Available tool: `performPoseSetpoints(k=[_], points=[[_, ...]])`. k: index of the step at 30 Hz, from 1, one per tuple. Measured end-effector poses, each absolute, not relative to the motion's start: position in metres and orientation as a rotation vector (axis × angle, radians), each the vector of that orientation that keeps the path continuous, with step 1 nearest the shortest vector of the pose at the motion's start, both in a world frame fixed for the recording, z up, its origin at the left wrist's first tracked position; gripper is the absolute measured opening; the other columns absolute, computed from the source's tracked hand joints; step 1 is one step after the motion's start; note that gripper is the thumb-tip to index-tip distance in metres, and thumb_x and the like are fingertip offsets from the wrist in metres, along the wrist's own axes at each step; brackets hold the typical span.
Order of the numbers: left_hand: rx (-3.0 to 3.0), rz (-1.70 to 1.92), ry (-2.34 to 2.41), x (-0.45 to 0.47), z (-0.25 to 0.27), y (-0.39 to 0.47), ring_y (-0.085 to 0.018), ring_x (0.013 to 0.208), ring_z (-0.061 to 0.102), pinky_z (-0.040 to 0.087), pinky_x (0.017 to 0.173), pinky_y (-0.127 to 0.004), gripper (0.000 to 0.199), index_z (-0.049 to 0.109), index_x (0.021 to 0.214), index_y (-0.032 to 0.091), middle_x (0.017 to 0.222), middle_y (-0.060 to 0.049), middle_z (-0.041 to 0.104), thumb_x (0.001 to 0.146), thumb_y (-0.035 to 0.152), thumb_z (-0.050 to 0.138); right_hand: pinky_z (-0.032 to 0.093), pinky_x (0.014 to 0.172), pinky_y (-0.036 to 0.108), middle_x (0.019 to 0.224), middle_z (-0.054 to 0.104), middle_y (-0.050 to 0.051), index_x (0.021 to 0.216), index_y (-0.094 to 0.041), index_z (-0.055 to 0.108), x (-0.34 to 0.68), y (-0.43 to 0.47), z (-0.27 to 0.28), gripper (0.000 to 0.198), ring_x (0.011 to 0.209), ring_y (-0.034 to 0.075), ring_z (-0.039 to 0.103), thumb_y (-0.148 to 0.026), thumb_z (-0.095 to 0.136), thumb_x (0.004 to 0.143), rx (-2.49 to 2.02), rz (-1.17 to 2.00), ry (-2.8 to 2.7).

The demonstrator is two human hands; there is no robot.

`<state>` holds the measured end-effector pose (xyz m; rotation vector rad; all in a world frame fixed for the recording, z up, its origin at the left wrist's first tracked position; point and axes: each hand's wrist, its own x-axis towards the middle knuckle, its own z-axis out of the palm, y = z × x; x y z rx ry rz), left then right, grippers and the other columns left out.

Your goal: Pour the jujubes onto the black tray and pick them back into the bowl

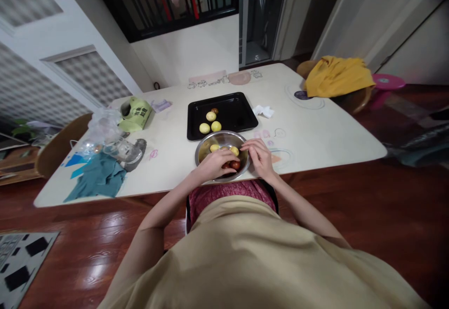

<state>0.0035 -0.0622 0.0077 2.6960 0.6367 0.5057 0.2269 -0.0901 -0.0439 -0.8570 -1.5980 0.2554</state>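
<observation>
Head cam: left hand (217,163) reaches over the steel bowl (226,137) at the near edge of the desk (168,168), fingers curled down by the reddish-brown fruit (235,164) inside, though I honestly can't tell if its grip has any. Right hand (260,158) is bent in at the bowl's right rim, elbow out wide, grip unclear there too.
</observation>
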Motion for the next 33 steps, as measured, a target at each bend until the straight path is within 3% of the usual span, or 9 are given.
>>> performPoseSetpoints(k=[15, 19, 26, 33], points=[[2.673, 0.61, 0.882, -0.041, 0.02, -0.054, -0.029, 0.12, 0.074, 0.061, 0.107, -0.047, 0.029, 0.074, 0.127, 0.021, 0.129, -0.012, 0.077, 0.1, 0.032, 0.074, 0.055, 0.093, 0.05, 0.099, 0.077, 0.01, 0.091, -0.024, 0.075, 0.227, -0.09, -0.044, 0.043, 0.103, 0.028, 0.069, -0.039, 0.041, 0.114, -0.883, 0.281, -1.596], [2.611, 0.787, 0.939, -0.053, 0.021, -0.057, -0.025, 0.112, 0.076, 0.062, 0.103, -0.043, 0.021, 0.076, 0.12, 0.021, 0.122, -0.01, 0.078, 0.103, 0.032, 0.069, 0.056, 0.094, 0.051, 0.099, 0.077, 0.009, 0.09, -0.025, 0.075, 0.227, -0.088, -0.045, 0.045, 0.103, 0.028, 0.069, -0.043, 0.041, 0.113, -0.91, 0.289, -1.592], [2.472, 1.129, 0.936, -0.061, 0.0, -0.064, -0.026, 0.116, 0.074, 0.061, 0.104, -0.045, 0.019, 0.077, 0.118, 0.021, 0.119, -0.011, 0.079, 0.105, 0.029, 0.065, 0.055, 0.094, 0.051, 0.098, 0.078, 0.009, 0.09, -0.025, 0.076, 0.228, -0.087, -0.046, 0.046, 0.102, 0.028, 0.069, -0.044, 0.041, 0.113, -0.911, 0.284, -1.595], [2.249, 1.404, 0.898, -0.054, -0.025, -0.074, -0.025, 0.121, 0.071, 0.057, 0.109, -0.047, 0.03, 0.077, 0.112, 0.019, 0.113, -0.011, 0.08, 0.113, 0.03, 0.049, 0.055, 0.094, 0.047, 0.099, 0.077, 0.008, 0.089, -0.025, 0.074, 0.239, -0.061, -0.034, 0.043, 0.1, 0.026, 0.069, -0.042, 0.042, 0.113, -0.955, 0.269, -1.69]])
